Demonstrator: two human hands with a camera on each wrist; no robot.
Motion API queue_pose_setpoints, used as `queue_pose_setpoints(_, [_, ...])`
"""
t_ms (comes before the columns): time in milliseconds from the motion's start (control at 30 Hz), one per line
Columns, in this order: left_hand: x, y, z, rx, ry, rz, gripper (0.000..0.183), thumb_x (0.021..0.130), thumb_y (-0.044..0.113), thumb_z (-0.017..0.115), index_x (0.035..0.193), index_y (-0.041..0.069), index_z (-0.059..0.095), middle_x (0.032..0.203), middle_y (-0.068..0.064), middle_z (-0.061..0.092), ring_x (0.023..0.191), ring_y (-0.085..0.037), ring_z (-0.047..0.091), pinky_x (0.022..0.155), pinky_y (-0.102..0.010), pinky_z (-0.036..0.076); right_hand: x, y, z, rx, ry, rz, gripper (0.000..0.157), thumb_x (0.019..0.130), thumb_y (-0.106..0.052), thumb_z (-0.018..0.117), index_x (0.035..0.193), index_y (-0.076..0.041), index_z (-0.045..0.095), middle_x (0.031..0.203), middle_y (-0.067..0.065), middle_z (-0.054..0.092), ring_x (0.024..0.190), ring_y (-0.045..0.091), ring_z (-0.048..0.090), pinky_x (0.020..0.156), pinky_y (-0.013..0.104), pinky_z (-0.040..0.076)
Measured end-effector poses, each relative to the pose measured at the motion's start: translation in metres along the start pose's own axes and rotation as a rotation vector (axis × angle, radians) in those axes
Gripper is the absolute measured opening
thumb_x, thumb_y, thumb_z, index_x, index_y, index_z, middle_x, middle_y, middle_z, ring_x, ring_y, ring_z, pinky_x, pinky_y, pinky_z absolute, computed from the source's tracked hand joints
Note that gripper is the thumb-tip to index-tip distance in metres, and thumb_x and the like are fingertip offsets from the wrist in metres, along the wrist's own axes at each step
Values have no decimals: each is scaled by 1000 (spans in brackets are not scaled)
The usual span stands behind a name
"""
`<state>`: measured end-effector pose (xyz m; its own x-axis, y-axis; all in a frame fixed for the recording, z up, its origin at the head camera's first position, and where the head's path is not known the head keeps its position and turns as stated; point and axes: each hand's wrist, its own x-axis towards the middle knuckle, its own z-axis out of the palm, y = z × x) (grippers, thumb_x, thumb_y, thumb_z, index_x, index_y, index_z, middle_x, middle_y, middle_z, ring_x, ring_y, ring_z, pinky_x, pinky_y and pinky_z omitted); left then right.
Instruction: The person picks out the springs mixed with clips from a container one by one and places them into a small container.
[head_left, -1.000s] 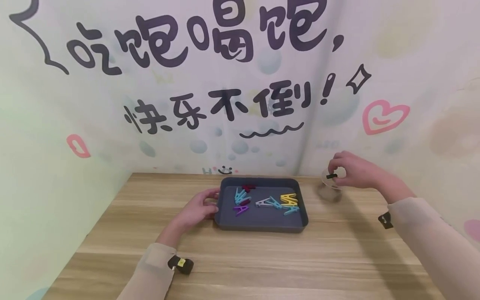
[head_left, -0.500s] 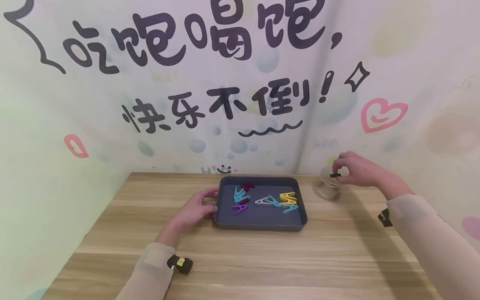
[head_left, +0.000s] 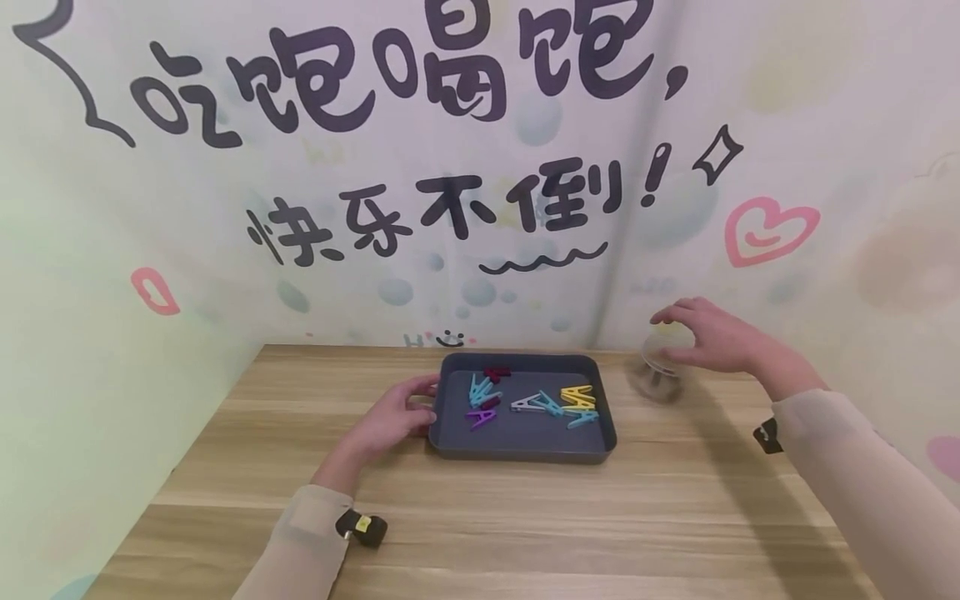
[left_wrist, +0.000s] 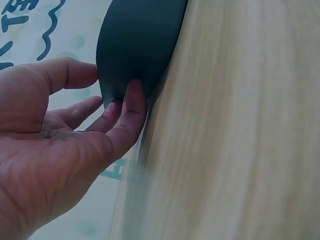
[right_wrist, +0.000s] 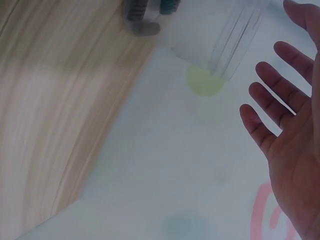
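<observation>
In the head view, a dark grey tray (head_left: pixel 517 456) lies on the wooden table with several small plastic clothespins inside. Among them are a purple clothespin (head_left: pixel 482 417), a yellow clothespin (head_left: pixel 576 392) and a pale grey clothespin (head_left: pixel 527 405). My left hand (head_left: pixel 395 418) holds the tray's left end, thumb and fingertips against its outer wall (left_wrist: pixel 137 40). Over a clear plastic jar (head_left: pixel 647 385) at the back right, my right hand (head_left: pixel 716 337) hovers with fingers spread and nothing between them. Dark and teal pieces (right_wrist: pixel 145 17) show blurred inside the jar.
The wooden table (head_left: pixel 480 533) ends at the back against a printed wall (head_left: pixel 360 308) with large dark characters. Another wall stands close on the left. The jar is just right of the tray, near the table's back edge.
My right hand has let go of a small black piece, which is now inside the jar; its fingers have spread. My left hand and the tray have stayed put.
</observation>
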<state>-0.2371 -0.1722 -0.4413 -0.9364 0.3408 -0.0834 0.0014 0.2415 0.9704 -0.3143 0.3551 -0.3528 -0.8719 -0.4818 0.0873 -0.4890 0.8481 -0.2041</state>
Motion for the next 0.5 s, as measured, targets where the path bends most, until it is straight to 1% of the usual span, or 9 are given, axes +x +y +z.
queue_pose_setpoints(100, [-1,1,1,13,3,1,66,99,-5,58,162,-3,37,154,-30,46,127,-42,63,97,-46,61,3,-8,-1,4,3,-9,54,92,-35,80,138,-9,66,137,18,63,128,38,51,105,64,49])
queue_pose_setpoints(267, [0,-1,1,18,13,-16,67,99,-4,59,162,0,38,154,-27,47,127,-40,64,96,-45,61,9,-21,0,-4,20,-42,53,90,-33,82,136,-13,68,134,15,64,127,36,52,105,62,50])
queue_pose_setpoints(400, [1,-2,1,7,18,-22,67,98,-5,59,162,0,38,153,-26,48,125,-38,65,96,-44,61,16,-33,-2,-23,35,-99,50,90,-29,83,135,-14,69,132,13,65,127,35,53,106,60,50])
queue_pose_setpoints(500, [1,-2,0,5,10,-10,67,98,-5,58,162,-2,37,152,-27,47,125,-38,65,97,-44,61,22,-41,-3,-34,39,-150,49,89,-27,83,134,-13,69,130,12,66,125,34,54,106,58,50])
